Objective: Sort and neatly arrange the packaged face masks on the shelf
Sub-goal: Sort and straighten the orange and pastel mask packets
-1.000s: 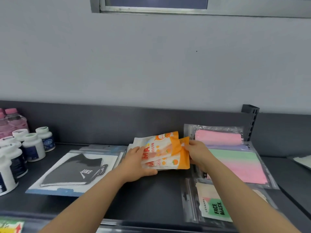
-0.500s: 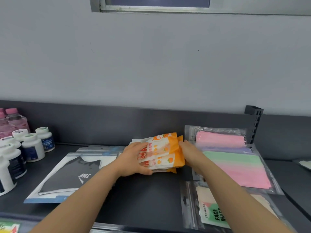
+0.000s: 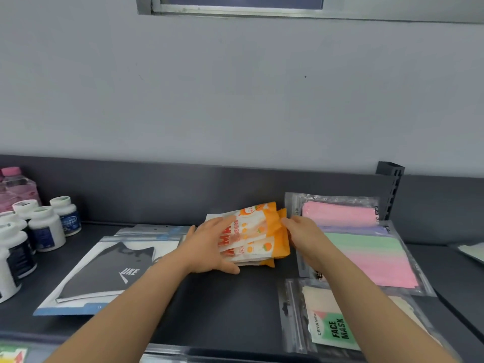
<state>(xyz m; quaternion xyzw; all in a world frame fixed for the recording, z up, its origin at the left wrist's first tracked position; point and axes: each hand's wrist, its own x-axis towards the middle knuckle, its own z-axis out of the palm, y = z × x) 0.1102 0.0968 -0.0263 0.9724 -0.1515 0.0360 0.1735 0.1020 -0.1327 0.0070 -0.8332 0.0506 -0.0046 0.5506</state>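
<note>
A small stack of orange-and-white mask packets (image 3: 258, 238) lies on the dark shelf (image 3: 230, 305) at the middle back. My left hand (image 3: 212, 248) rests flat on the stack's left half, thumb along its front edge. My right hand (image 3: 305, 235) touches the stack's orange right end with its fingertips. To the left lies a black mask in a clear pack (image 3: 104, 271). To the right lie a pink mask pack (image 3: 337, 213), a green-and-pink pack (image 3: 372, 260) and a "FACE MASK" pack (image 3: 330, 328).
White pill bottles (image 3: 44, 229) and pink-capped bottles (image 3: 18, 187) crowd the shelf's left end. A black upright post (image 3: 391, 187) stands at the back right. A grey back panel runs along the shelf's rear.
Both hands have pushed the orange packets together into a tighter stack and shifted them slightly toward the back. The right hand's grip on the orange end has loosened to a fingertip touch.
</note>
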